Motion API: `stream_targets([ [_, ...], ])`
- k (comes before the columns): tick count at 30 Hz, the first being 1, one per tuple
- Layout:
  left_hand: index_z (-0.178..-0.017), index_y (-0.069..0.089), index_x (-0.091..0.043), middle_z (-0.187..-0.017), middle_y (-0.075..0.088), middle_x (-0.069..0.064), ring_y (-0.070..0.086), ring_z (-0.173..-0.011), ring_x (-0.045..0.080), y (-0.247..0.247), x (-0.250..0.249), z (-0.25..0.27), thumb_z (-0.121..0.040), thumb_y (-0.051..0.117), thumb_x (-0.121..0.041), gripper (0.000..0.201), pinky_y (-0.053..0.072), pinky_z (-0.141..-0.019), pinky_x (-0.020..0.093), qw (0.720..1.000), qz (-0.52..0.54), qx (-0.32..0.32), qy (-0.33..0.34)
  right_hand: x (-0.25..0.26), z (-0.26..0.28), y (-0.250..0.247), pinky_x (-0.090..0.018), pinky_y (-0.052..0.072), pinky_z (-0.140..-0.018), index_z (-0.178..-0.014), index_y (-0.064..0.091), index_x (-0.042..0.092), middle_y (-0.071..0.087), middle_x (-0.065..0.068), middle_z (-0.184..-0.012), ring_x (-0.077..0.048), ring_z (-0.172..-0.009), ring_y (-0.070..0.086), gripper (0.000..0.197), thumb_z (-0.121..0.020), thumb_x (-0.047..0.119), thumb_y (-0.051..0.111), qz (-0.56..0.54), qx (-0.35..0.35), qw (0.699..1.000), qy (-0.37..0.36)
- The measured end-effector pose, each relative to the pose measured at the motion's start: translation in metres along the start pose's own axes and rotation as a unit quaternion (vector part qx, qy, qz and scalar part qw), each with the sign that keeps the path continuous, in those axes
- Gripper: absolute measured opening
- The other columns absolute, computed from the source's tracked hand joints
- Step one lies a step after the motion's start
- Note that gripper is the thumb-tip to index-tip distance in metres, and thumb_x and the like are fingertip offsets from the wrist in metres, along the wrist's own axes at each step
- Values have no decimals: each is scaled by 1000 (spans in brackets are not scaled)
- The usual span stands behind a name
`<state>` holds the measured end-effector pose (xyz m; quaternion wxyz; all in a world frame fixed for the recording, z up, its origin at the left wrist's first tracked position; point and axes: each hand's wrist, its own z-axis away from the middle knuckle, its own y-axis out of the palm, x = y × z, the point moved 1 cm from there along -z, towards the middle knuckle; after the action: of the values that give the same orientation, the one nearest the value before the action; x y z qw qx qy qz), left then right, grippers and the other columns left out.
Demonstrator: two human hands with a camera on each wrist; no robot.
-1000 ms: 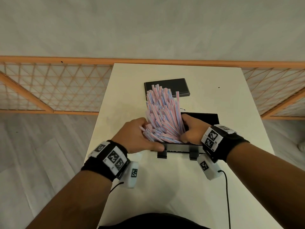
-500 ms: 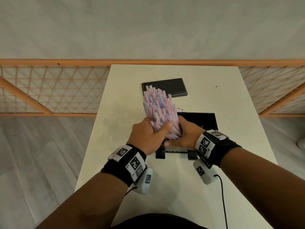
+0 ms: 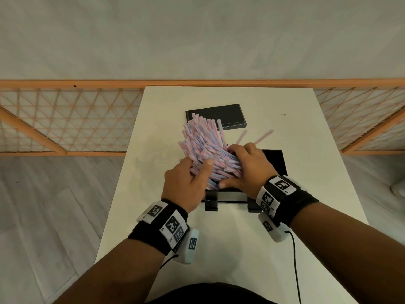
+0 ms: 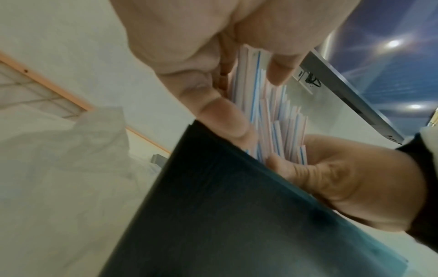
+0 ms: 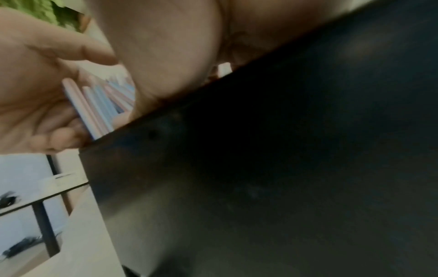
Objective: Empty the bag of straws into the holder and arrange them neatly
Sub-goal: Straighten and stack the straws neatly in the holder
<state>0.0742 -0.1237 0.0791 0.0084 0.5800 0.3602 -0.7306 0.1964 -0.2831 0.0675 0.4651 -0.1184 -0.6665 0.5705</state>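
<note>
A thick bundle of pink-and-blue paper-wrapped straws [image 3: 202, 145] stands in the black holder [image 3: 276, 163] and fans out to the far left. My left hand [image 3: 188, 178] grips the bundle's left side, thumb across its front. My right hand [image 3: 246, 164] curls over its right side, thumb low on the front. Two loose straws [image 3: 262, 137] stick out, blurred, beyond the right hand. In the left wrist view the straws [image 4: 272, 120] rise above the holder's wall [image 4: 225, 206] between both hands. The right wrist view shows the straws [image 5: 99, 106] behind the holder [image 5: 260, 168].
A flat black lid or tray [image 3: 215, 116] lies on the white table [image 3: 219, 249] just beyond the straws. A crumpled clear bag [image 4: 71, 150] lies left of the holder. An orange lattice railing [image 3: 65, 119] runs behind the table. A cable [image 3: 294, 270] trails from my right wrist.
The bundle, squeezed upright half a second ago, now leans and fans to the far left. My right hand has moved up over its side, and two straws have sprung out to the right.
</note>
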Motion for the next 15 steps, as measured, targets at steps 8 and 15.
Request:
stream_targets([
  [8, -99, 40, -16, -70, 48, -8, 51, -57, 8, -9, -5, 2, -76, 76, -54, 58, 42, -53, 13, 995, -2, -98, 14, -18, 21, -15, -23, 35, -54, -75, 47, 22, 54, 4, -76, -10, -67, 49, 62, -57, 74, 75, 39, 54, 987, 146],
  [15, -115, 24, -41, -116, 64, 6, 70, -91, 30, 8, 6, -6, -47, 58, -99, 96, 61, -76, 53, 989, 63, -59, -123, -6, 6, -15, -27, 47, -90, -138, 42, 17, 60, 0, -125, -19, -111, 60, 100, -60, 71, 77, -40, 77, 983, 163],
])
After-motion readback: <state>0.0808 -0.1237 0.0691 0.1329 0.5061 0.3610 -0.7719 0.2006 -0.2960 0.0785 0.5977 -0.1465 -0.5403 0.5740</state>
